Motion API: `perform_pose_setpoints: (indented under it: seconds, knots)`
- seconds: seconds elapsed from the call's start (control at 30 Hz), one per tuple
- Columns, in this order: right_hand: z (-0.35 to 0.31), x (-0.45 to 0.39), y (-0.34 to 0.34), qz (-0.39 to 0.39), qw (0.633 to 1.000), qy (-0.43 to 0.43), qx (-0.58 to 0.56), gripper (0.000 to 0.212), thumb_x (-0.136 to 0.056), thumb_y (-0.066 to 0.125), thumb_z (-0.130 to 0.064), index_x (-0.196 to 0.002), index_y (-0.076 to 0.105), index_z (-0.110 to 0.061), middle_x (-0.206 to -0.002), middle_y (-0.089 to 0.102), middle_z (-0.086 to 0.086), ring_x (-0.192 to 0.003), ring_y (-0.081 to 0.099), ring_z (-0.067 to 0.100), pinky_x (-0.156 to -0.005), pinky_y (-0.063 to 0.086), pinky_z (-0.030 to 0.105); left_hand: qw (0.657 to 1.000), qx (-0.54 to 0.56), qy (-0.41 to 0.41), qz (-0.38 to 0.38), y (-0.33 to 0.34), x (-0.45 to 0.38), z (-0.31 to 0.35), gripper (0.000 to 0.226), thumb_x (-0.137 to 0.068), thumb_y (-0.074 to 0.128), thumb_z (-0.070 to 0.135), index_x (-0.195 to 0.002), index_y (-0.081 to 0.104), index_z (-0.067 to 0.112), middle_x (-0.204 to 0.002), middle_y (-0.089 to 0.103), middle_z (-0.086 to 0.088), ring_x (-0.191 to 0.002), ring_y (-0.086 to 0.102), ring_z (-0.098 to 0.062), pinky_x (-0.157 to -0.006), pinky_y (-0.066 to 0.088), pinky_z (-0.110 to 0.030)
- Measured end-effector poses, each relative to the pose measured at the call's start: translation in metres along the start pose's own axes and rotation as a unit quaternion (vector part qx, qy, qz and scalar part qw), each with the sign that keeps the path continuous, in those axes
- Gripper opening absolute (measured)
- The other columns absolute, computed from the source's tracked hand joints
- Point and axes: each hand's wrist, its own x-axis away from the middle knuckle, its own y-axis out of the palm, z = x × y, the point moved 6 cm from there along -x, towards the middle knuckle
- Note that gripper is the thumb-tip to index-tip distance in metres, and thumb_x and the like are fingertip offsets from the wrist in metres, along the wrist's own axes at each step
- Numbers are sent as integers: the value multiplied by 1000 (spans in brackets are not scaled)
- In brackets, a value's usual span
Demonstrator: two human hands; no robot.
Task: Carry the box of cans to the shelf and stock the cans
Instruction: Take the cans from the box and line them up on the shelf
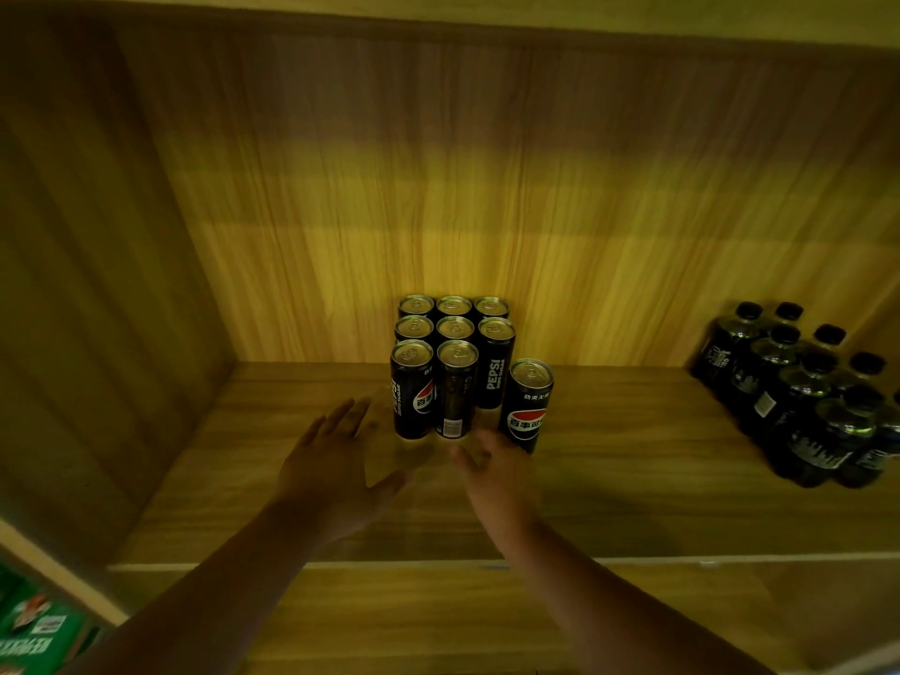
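Several slim black Pepsi cans (455,362) stand upright in tight rows on the wooden shelf (633,460), near its back wall. One more black can (528,404) stands apart at the front right of the group. My left hand (336,460) hovers open with fingers spread, just left of the front-left can and holding nothing. My right hand (496,472) is open below the lone can, its fingers close to the can's base; touching or not, I cannot tell. No box of cans is in view.
A shrink-wrapped pack of dark bottles with black caps (803,397) sits at the right end of the shelf. The shelf's left side wall (97,309) closes that side. Green packaging (34,630) shows at the bottom left, below the shelf.
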Motion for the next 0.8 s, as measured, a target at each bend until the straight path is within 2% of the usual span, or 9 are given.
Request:
perform_pose_setpoints:
  seconds: [0.07, 0.13, 0.2, 0.27, 0.3, 0.47, 0.6, 0.8]
  knots:
    - [17, 13, -27, 13, 999, 30, -15, 23, -94, 66, -39, -111, 64, -23, -96, 69, -11, -79, 65, 1, -59, 48, 10, 1000, -2, -1, 1, -3, -1, 1, 93, -81, 30, 80, -156, 5, 31, -164, 1, 7, -151, -3, -13, -119, 7, -36]
    - [33, 10, -55, 61, 997, 47, -30, 22, -91, 72, -35, -103, 61, -21, -88, 66, -8, -74, 63, 3, -50, 41, 10, 1000, -5, 0, 1, -5, -2, 3, 93, -82, 30, 80, -156, 4, 31, -164, 1, 6, -150, -4, -13, -119, 6, -36]
    - [47, -2, -70, 94, 993, 64, -21, 44, -86, 77, -37, -118, 58, -14, -99, 65, -3, -80, 62, 6, -54, 39, 13, 1000, -6, -2, 2, -6, -1, 3, 92, -82, 30, 80, -156, 3, 31, -164, 1, 6, -150, -4, -13, -118, 6, -35]
    - [53, -14, -70, 81, 994, 66, -21, 65, -81, 81, -39, -134, 52, -13, -117, 63, 0, -93, 62, 11, -61, 43, 17, 1000, -7, -3, 1, -7, 1, 3, 92, -83, 30, 79, -156, 1, 32, -164, 0, 7, -150, -4, -13, -118, 6, -35]
    - [54, -19, -66, 67, 996, 61, -22, 69, -80, 82, -38, -137, 52, -15, -121, 63, 0, -98, 62, 12, -64, 44, 18, 1000, -8, -3, 1, -7, 1, 4, 91, -83, 30, 79, -156, 1, 31, -164, 0, 7, -150, -4, -13, -119, 6, -35]
    - [49, -35, -56, 42, 999, 29, -17, 58, -81, 82, -31, -131, 57, -16, -120, 66, 0, -97, 65, 10, -66, 43, 13, 1000, 4, 1, 12, -9, 5, 5, 88, -86, 35, 74, -156, 2, 32, -164, 6, 8, -151, 2, -12, -117, 9, -32]
    - [44, -45, -52, 34, 999, 12, 6, 57, -82, 81, -28, -131, 57, -14, -123, 64, 3, -102, 66, 15, -68, 44, 11, 1000, 9, 5, 21, -7, 8, 6, 89, -84, 35, 75, -156, 5, 33, -164, 9, 8, -150, 5, -12, -117, 10, -32]
    - [33, -65, -40, 9, 1000, -14, 22, 53, -82, 80, -31, -128, 59, -15, -119, 65, 4, -103, 66, 17, -84, 56, 29, 1000, 6, 5, 19, -7, 9, 2, 90, -83, 31, 77, -156, 5, 32, -164, 9, 6, -151, 6, -14, -117, 11, -33]
